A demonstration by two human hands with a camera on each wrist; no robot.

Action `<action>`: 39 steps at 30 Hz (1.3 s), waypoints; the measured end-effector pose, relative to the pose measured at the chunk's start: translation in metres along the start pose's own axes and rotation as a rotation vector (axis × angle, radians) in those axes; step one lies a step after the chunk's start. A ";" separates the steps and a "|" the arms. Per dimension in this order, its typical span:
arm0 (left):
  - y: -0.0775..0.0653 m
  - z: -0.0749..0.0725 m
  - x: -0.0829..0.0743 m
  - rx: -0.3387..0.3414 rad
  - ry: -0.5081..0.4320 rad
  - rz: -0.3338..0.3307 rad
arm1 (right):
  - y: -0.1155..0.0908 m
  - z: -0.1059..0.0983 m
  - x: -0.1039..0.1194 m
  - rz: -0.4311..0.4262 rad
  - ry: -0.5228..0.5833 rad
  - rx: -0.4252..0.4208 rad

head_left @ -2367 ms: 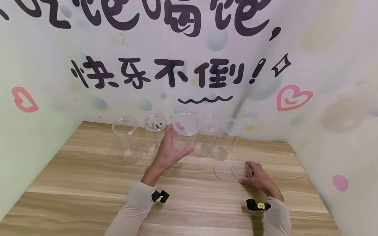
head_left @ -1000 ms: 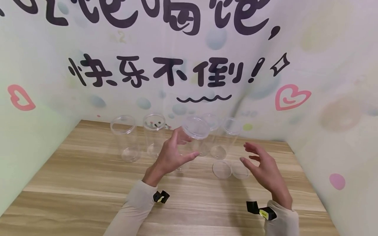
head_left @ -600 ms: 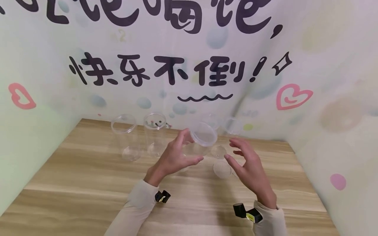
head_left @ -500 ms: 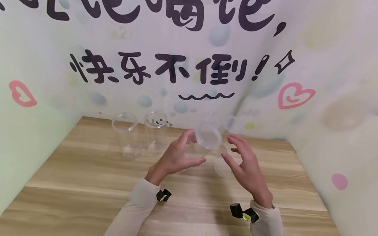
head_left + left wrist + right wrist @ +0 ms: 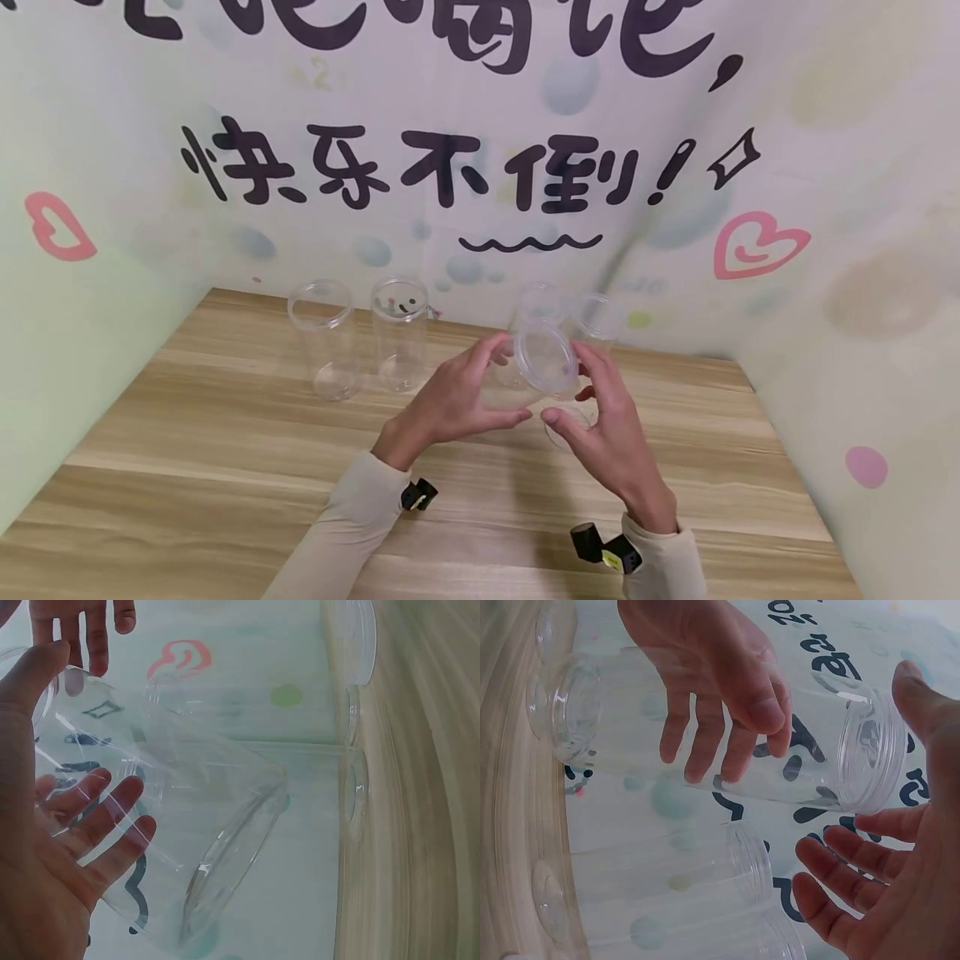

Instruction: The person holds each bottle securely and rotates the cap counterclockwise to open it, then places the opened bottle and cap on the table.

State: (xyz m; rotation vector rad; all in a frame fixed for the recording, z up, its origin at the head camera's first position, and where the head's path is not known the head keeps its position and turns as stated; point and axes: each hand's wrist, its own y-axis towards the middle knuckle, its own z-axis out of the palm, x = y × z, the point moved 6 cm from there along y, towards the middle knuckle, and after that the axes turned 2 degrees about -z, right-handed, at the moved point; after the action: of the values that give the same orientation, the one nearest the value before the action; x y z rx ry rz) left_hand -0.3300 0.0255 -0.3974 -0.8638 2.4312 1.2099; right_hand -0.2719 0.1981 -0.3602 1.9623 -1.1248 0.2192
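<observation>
The thumb and fingers of the left hand [image 5: 453,400] curve round the body of a clear jar [image 5: 187,802], holding it in the middle of the head view, raised off the table. The jar is tilted, its thick rimmed end [image 5: 546,358] leaning toward the right side of that frame. The right hand [image 5: 611,425] stands just beside that end, fingers set wide and a little bent, thumb well apart from them; whether a fingertip touches the rim I cannot tell. Below the jar, partly hidden by the right thumb, a clear disc [image 5: 553,437] lies flat on the wooden table [image 5: 225,467].

Farther back, four more clear jars stand upright: two in the left half of the frame, one near the left edge of the tabletop [image 5: 322,342] and one beside it [image 5: 400,337], and two just right of centre, one [image 5: 542,304] partly behind the held jar and another [image 5: 598,317] partly behind the right hand. Pale sleeves [image 5: 348,517] reach in from the bottom. Across the top is a pale wall with black writing [image 5: 450,171], a pink heart [image 5: 58,227] at far left and another [image 5: 761,246] at right.
</observation>
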 end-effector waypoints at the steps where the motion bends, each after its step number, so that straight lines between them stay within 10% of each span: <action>1: 0.000 0.000 0.000 0.003 0.007 0.005 | 0.000 0.000 0.001 0.003 -0.016 -0.015; 20: 0.002 0.005 -0.020 0.016 0.219 0.216 | -0.007 -0.008 0.010 0.081 -0.208 -0.206; 39: 0.002 0.008 -0.019 0.055 0.196 0.183 | -0.002 -0.010 0.013 0.040 -0.227 -0.112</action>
State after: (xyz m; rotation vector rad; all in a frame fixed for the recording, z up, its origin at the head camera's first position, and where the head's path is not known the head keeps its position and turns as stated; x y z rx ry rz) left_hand -0.3162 0.0403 -0.3920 -0.7919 2.7391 1.1616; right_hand -0.2601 0.1979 -0.3480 1.9008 -1.2938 -0.0467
